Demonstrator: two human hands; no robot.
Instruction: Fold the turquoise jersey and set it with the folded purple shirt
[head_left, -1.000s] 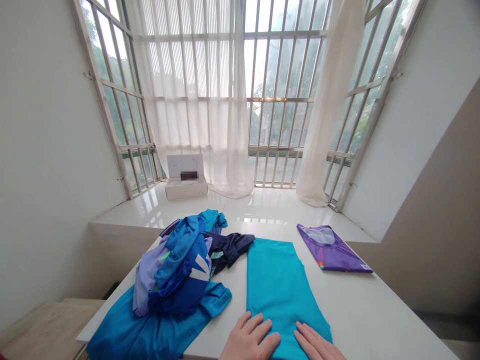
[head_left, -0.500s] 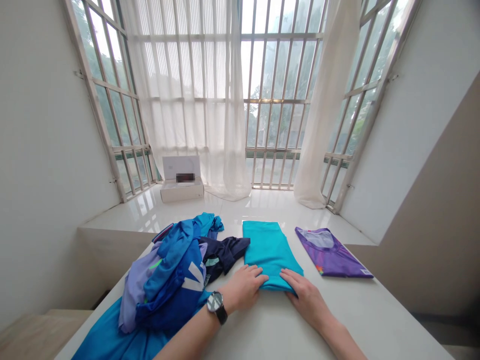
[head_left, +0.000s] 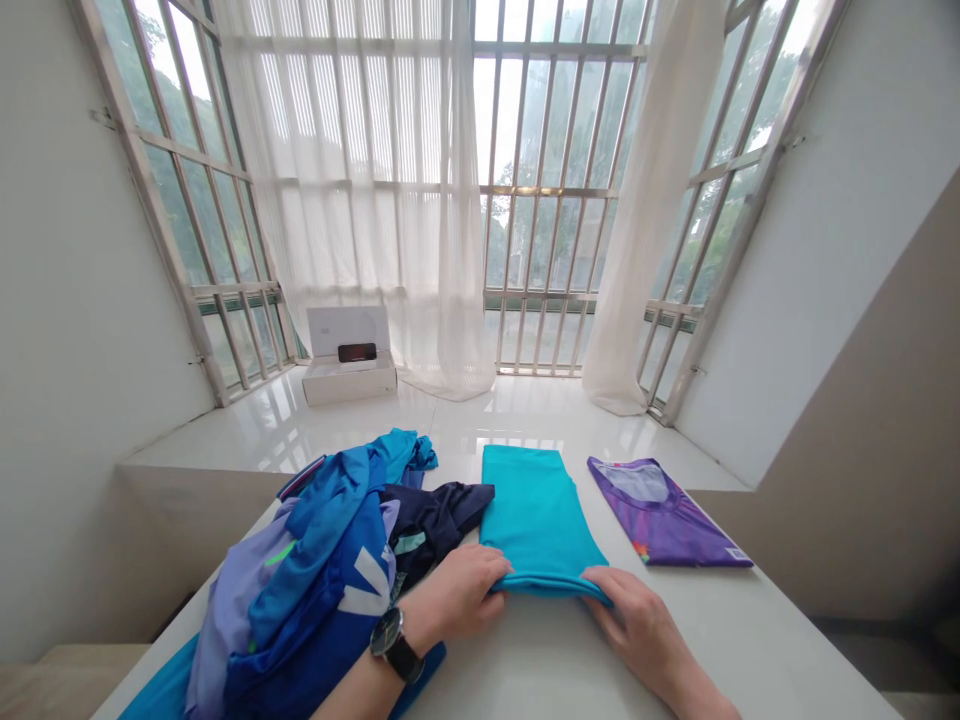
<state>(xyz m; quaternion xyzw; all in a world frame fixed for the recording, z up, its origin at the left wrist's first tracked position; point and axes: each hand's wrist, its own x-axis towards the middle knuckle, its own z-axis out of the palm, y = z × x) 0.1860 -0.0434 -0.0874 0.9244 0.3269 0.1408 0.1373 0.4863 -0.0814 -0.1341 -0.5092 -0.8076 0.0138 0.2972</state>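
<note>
Teal folded cloth (head_left: 532, 510) on white table (head_left: 540, 665) between clothes pile (head_left: 319, 570) and purple shirt (head_left: 675, 525), left hand (head_left: 465, 587) pinching near left corner, right hand (head_left: 634, 610) near right; probably light, limp, slightly slick (looks synthetic), so grip all layers at both corners.

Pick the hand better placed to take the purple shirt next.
Right hand, probably: it grips the turquoise cloth at the near corner closer to the purple shirt; the left hand grips the other near corner. Right would have to let go first.
</note>
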